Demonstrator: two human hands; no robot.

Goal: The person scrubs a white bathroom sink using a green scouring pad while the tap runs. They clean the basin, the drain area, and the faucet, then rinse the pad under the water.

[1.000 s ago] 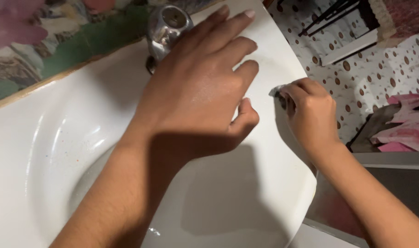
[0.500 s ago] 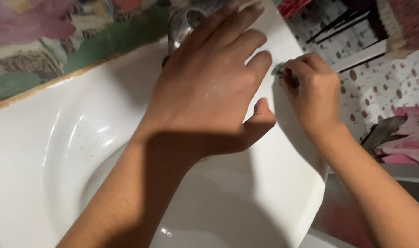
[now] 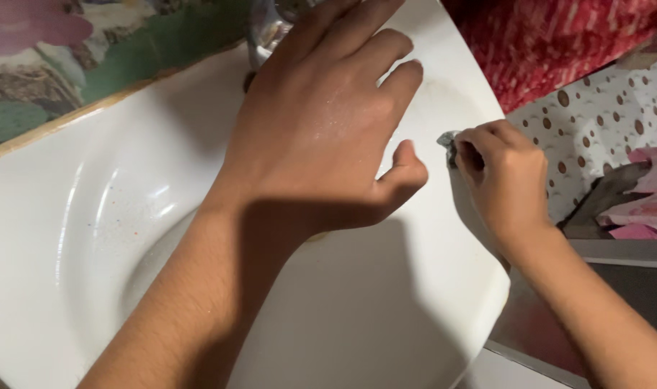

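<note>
Small grey scrubbing wad (image 3: 449, 141) sits pinched in the right hand (image 3: 507, 180) at the white ceramic basin's (image 3: 69, 216) right rim; the left hand (image 3: 328, 122) lies flat, fingers spread, just left.

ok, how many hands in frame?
2. The left hand lies flat on the white sink rim beside the tap. The right hand pinches a small grey scrap at the sink's right edge.

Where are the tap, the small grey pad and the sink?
tap (image 3: 265, 29), head view, its metal body.
grey pad (image 3: 449, 141), head view, the tip showing.
sink (image 3: 69, 216), head view, bare inner wall.
</note>
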